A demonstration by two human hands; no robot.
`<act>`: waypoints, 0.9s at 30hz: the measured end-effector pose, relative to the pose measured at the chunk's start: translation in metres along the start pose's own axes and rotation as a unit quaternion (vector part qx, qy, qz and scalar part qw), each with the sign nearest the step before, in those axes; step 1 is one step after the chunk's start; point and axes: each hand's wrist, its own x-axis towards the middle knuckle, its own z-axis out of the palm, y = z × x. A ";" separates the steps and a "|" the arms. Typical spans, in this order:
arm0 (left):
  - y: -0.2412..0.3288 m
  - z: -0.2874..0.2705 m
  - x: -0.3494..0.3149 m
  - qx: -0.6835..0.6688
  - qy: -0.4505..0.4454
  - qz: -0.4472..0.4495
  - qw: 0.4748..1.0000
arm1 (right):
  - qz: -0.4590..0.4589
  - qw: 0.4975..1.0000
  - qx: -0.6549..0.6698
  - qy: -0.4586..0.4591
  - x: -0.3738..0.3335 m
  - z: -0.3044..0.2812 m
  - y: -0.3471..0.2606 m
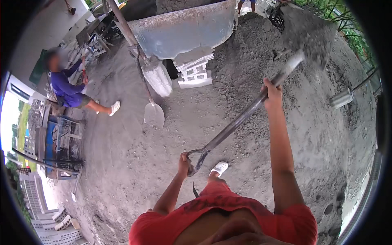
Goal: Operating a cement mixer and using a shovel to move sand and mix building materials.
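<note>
A long-handled shovel slants across the view from lower left to upper right. My left hand is closed around its handle grip at the near end. Farther up, my right hand is wrapped around the shaft just below the pale socket. The blade end is raised at the upper right, mostly hidden by a load of loose grey sand or gravel, some of it blurred as if in motion. Below it spreads a mound of the same grey material.
A metal trough rests on concrete blocks ahead. A second shovel leans nearby; another lies at right. At left, a person in purple holds a red-handled tool. A blue metal frame and stacked blocks stand at left.
</note>
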 end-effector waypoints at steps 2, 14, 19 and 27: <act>0.023 0.050 0.013 -0.088 -0.084 -0.089 0.989 | -0.045 0.994 -0.074 -0.071 0.037 0.105 -0.028; -0.014 -0.056 0.017 -0.224 0.135 -0.106 0.959 | 0.175 0.976 0.040 -0.121 0.038 0.087 0.080; -0.032 -0.154 -0.038 -0.279 0.207 -0.130 0.929 | 0.297 0.943 0.129 0.083 -0.040 -0.093 0.177; -0.001 -0.106 -0.044 -0.081 0.110 -0.213 0.967 | 0.323 0.818 0.312 0.360 -0.147 -0.341 0.257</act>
